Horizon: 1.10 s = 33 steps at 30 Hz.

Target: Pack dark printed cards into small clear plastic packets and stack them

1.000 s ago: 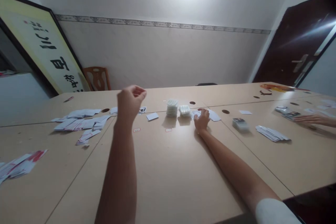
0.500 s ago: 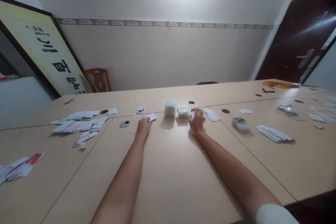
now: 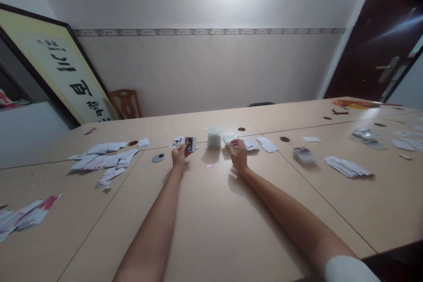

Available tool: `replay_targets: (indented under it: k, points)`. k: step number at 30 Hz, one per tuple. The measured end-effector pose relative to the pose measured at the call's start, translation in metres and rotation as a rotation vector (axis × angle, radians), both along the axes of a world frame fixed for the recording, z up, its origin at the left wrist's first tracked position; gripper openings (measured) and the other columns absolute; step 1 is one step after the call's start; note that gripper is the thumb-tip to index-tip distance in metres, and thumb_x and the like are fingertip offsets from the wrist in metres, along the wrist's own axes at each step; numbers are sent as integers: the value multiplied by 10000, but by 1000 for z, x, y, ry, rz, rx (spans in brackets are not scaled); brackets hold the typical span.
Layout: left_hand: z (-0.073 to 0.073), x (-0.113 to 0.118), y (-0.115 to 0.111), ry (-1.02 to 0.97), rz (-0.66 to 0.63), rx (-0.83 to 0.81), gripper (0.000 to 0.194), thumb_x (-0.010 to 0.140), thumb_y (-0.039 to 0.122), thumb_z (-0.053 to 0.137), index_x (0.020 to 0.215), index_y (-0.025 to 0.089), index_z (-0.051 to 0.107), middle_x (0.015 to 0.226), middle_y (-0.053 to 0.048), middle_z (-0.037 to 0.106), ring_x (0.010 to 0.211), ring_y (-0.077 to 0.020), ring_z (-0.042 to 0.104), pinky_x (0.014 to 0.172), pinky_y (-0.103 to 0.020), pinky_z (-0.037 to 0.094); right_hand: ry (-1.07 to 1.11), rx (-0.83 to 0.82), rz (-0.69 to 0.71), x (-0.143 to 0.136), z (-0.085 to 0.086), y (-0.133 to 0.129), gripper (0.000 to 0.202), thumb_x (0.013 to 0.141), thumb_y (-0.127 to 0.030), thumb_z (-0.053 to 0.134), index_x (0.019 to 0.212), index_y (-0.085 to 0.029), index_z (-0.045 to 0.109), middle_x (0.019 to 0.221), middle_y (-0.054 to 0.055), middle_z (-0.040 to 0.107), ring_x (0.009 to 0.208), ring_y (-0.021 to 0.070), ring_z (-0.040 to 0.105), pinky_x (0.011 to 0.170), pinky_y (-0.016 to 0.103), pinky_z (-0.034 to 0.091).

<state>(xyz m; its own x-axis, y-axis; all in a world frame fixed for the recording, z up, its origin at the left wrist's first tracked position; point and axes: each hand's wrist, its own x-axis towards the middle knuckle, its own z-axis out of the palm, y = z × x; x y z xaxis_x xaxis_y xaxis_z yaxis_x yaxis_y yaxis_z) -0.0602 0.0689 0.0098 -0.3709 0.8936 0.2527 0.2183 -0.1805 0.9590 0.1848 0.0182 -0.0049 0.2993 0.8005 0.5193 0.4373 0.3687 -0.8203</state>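
My left hand (image 3: 179, 157) is closed on a small card with a dark picture (image 3: 190, 144), lifted with its picture side toward me. Behind it and to the left lie other small picture cards (image 3: 176, 141). My right hand (image 3: 238, 156) has its fingers curled together in front of a low stack of clear, whitish cases (image 3: 228, 138); whether it grips anything is hidden. Left of that stack stands a taller stack of similar cases (image 3: 214, 138). Just right of my right hand lie cards with dark outlines (image 3: 251, 144), beside blank white papers (image 3: 267, 144).
Several piles of white paper slips (image 3: 102, 158) lie at the left. On the right are a clear box with a picture on top (image 3: 303, 155) and a fanned row of slips (image 3: 348, 167). Small red-edged labels (image 3: 209, 166) and a grey grommet cap (image 3: 158, 157) lie nearer.
My left hand has raised the card and turned its picture side toward me. My right hand has moved left from the cards toward the low stack, its fingers closing. The view has shifted slightly.
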Motion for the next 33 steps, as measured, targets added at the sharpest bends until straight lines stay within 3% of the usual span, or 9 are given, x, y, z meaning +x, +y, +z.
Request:
replay_targets:
  k: [2,4,7,11,15,19,22,27,33]
  points:
    - [-2,15,-3,-87,-101,9,436,757,498,571,902,98,668,802,-89,715,746,-199,692,716,-336,571,124,-90,112,-16,-3,1,206,888,-354,409,895,-188,530,843,84,640,725,225,653,623,355,526]
    - [-6,31,-8,-144,-193,22,487,701,542,619,894,98,672,819,-98,721,726,-185,686,716,-331,570,214,-165,251,-30,-7,2,287,875,-443,430,869,-181,547,766,61,648,546,189,633,451,293,474]
    - [-12,52,-17,-167,-314,36,533,634,568,696,893,103,699,849,-111,732,717,-183,679,690,-319,561,321,-203,389,-36,-10,4,384,795,-533,544,956,-185,581,826,43,666,520,158,642,377,231,423]
    - [-20,65,-25,-82,-395,54,461,653,542,720,856,128,730,823,-95,731,655,-194,654,558,-292,521,436,-221,429,-23,-11,8,379,752,-516,589,932,-183,601,780,18,646,510,127,616,371,199,396]
    - [-21,64,-24,73,-368,102,286,749,438,677,811,163,723,790,-61,722,693,-207,656,586,-291,518,456,-244,484,-13,-12,9,249,714,-405,641,766,-161,640,588,-13,595,460,113,563,388,198,378]
    - [-19,62,-23,250,-308,165,172,840,296,586,848,179,711,867,-60,721,835,-220,670,745,-322,528,414,-246,547,-14,-12,7,190,678,-340,674,710,-153,661,610,1,637,449,99,545,404,203,375]
    - [-15,63,-27,397,-253,203,183,875,224,531,891,175,707,920,-81,692,891,-230,655,828,-354,509,385,-244,564,-16,-12,6,152,655,-298,690,667,-151,652,591,-2,636,437,96,538,415,207,383]
    - [-5,69,-44,629,-63,281,299,885,208,555,1172,162,625,1179,-162,567,1165,-315,524,1001,-471,390,394,-236,560,-14,-13,8,223,686,-357,695,746,-143,675,641,20,671,467,111,583,449,220,418]
    - [-4,78,-56,869,-147,341,99,885,182,587,939,214,664,998,-75,659,1052,-266,585,951,-427,382,426,-227,571,-14,-15,10,270,680,-398,714,780,-153,662,702,33,693,499,119,612,487,234,455]
